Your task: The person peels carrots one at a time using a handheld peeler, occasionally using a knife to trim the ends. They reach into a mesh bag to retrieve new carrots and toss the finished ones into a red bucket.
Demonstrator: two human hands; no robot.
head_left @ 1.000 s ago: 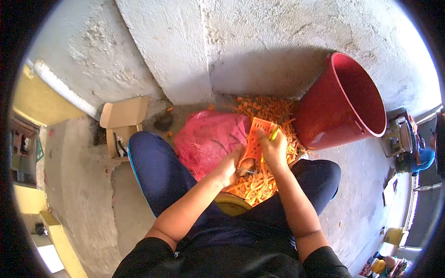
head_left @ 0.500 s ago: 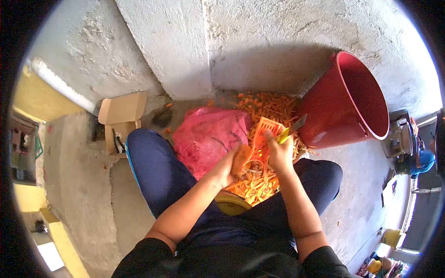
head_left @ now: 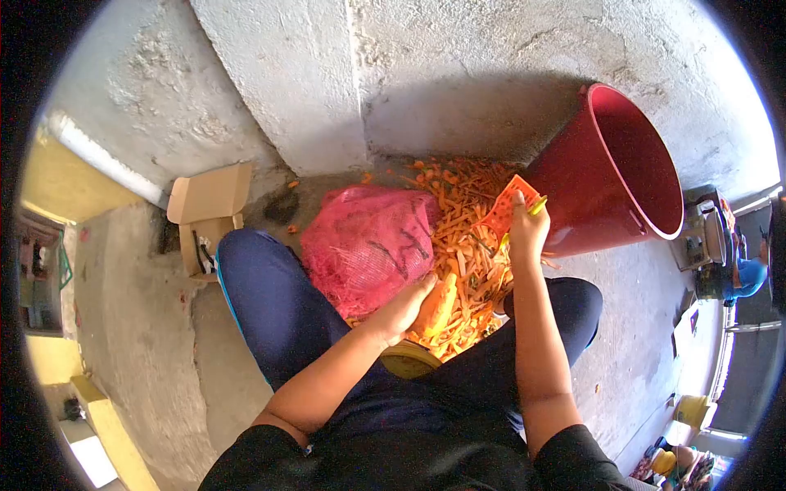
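From my end of the link, I see the left hand [head_left: 402, 313] half curled round a pale orange vegetable [head_left: 436, 308], thumb along its upper end and palm against its side. The piece sits low over the peelings [head_left: 468, 274], just beside the pink mesh sack [head_left: 368, 250]. I judge it firm and stiff, of modest weight, hard to crush but slick where the flesh is bare. I'd take it round its thick middle, fingers well underneath, and keep the thumb off the face I want exposed.

The right hand [head_left: 528, 233] is closed round a slotted orange tool [head_left: 501, 206] and a yellow-green handle [head_left: 538, 204], near the red bin [head_left: 583, 184]; I can't tell whether they are joined. The tool looks light, thin and a little flexible, so I'd grip its solid edge, clear of the slots and anything sharp.
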